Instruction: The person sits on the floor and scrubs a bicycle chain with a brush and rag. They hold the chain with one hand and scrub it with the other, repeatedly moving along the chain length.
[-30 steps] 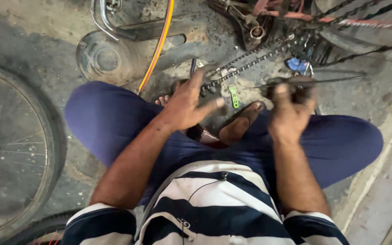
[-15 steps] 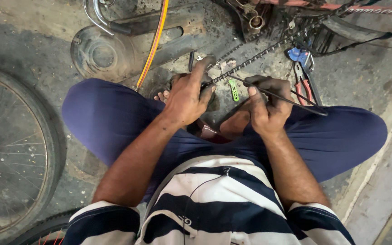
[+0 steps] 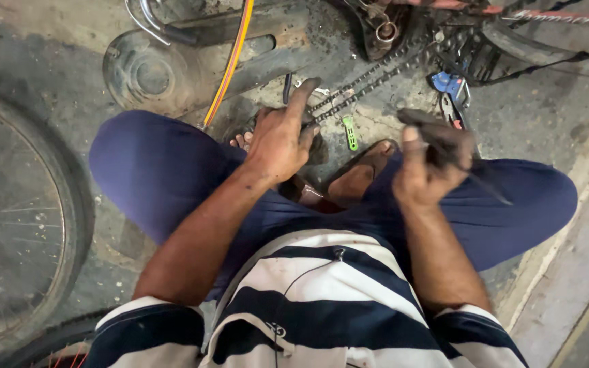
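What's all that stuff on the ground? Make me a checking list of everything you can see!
Surface: grimy concrete floor, stained dark.
Job's things: bicycle chain lying stretched across the floor; slim dark tool, blurred, kind unclear.
Clutter: small green tool by the chain; blue-handled pliers; round metal disc.
Hands: left hand resting at the chain's near end, fingers spread; right hand closed around the slim dark tool.
Cables: yellow-orange hose running across the floor; thin black cord on the striped shirt.
Surroundings: spoked bicycle wheel to the left; bicycle tyre at top right; sandalled feet tucked under crossed legs.
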Demonstrator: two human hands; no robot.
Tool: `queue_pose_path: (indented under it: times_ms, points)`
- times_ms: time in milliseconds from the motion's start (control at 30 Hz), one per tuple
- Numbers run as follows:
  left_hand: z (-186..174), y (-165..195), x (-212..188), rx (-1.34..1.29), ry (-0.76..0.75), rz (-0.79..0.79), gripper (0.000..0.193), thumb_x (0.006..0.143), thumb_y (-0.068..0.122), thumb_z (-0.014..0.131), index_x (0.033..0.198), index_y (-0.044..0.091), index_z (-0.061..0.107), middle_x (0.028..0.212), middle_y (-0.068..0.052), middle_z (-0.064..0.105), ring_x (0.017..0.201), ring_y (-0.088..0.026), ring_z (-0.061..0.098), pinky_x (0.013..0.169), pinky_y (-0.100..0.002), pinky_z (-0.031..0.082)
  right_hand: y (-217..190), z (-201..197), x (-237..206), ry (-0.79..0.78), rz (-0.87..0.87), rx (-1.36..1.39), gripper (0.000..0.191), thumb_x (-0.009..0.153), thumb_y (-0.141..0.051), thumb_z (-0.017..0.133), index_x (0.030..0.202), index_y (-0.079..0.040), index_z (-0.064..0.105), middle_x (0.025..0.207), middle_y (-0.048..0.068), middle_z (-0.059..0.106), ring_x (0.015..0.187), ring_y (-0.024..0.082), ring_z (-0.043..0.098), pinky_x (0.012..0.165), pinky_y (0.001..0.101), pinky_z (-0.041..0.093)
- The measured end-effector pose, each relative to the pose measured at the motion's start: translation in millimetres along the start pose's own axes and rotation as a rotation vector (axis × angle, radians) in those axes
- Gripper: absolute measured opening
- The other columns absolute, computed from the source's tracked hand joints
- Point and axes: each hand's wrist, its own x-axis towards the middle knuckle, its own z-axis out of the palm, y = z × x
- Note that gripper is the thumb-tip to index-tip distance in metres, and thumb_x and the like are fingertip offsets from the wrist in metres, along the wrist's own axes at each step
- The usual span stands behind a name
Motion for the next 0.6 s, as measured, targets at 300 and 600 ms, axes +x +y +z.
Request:
queue_pose_path:
  times_ms: [300,600]
  points:
    - [-2.9,0.4,-1.9,-0.061,-0.023,-0.019,0.077,0.091,0.015,0.073,0.156,0.016,0.031,0.077,-0.018,0.067,0.085,-0.045,0.067,0.09,-0.054,0.045,-7.5,11.7,-8.1,-0.24,-0.235,-0.32,0.017,0.097,0.006,0.072,0.102,0.003,0.056,0.106,0.024,0.074,0.089,0.028,0.074,0.08,0.034,0.059]
    - [-9.6,4.0,-5.7,-0.058,-0.036,-0.017,0.077,0.092,0.017,0.074,0.156,0.017,0.032,0.079,-0.02,0.069,0.086,-0.046,0.067,0.09,-0.055,0.046,-7.7,24.7,-3.8,-0.343,-0.355,-0.526,0.023,0.086,0.008,0.078,0.1,-0.001,0.061,0.107,0.021,0.072,0.096,0.037,0.074,0.085,0.0445,0.06]
